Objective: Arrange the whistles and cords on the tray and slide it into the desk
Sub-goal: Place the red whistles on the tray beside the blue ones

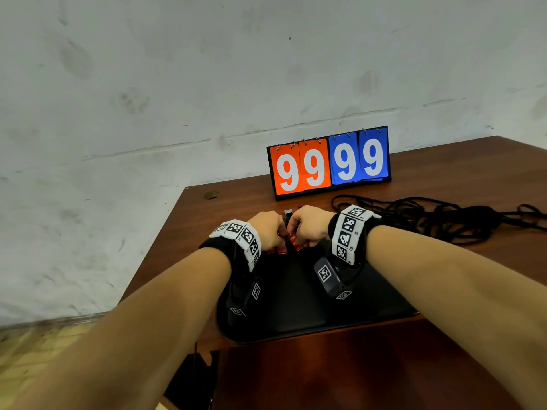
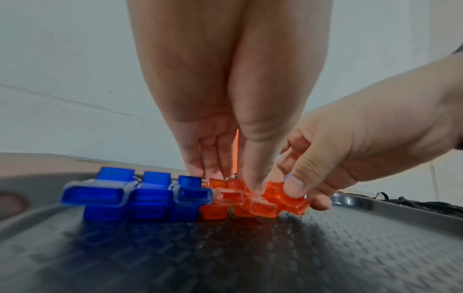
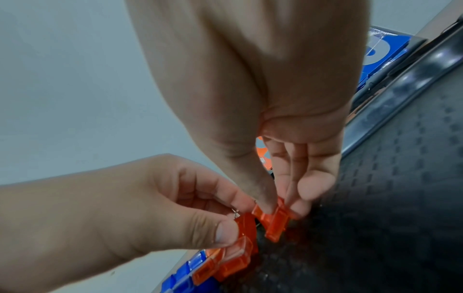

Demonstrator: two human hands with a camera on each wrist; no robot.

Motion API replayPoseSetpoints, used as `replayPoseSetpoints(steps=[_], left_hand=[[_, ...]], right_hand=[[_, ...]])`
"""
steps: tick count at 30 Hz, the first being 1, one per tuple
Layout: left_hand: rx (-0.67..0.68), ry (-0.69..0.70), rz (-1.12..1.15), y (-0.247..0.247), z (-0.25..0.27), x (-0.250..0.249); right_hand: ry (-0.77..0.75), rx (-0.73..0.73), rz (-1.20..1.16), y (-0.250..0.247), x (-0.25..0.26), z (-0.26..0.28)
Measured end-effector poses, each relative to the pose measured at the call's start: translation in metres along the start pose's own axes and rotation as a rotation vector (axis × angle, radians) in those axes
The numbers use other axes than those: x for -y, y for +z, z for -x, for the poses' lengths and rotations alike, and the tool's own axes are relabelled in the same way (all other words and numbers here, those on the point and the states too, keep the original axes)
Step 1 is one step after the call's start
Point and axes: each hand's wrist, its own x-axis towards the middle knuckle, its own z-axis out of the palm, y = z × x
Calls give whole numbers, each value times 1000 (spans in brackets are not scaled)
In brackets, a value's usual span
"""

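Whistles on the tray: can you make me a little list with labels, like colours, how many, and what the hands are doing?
blue whistles: three in a row on the tray
orange whistles: three, next to the blue ones
left hand: fingertips on an orange whistle
right hand: pinching the end orange whistle
cords: black, tangled on the desk, not on the tray
scoreboard: shows 99 99

the head view looks down and forward from above the desk [image 1: 444,184]. both wrist views sit low, seemingly just above the tray [image 2: 375,247], sharing the orange whistles [image 2: 253,200].
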Motion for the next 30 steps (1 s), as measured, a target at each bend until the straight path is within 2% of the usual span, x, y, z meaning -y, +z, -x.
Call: replayPoseSetpoints(steps=[12, 19, 25, 30], left_hand=[[-28, -15, -20, 2, -1, 1], [-42, -65, 93, -5, 9, 10], [21, -26, 80, -4, 13, 14], [8, 7, 19, -2, 12, 13]], right_hand=[[16, 4, -32, 0, -4, 0], [39, 19, -76, -1, -4, 3], [27, 50, -36, 1, -3, 4], [9, 49, -15, 4, -3, -1]])
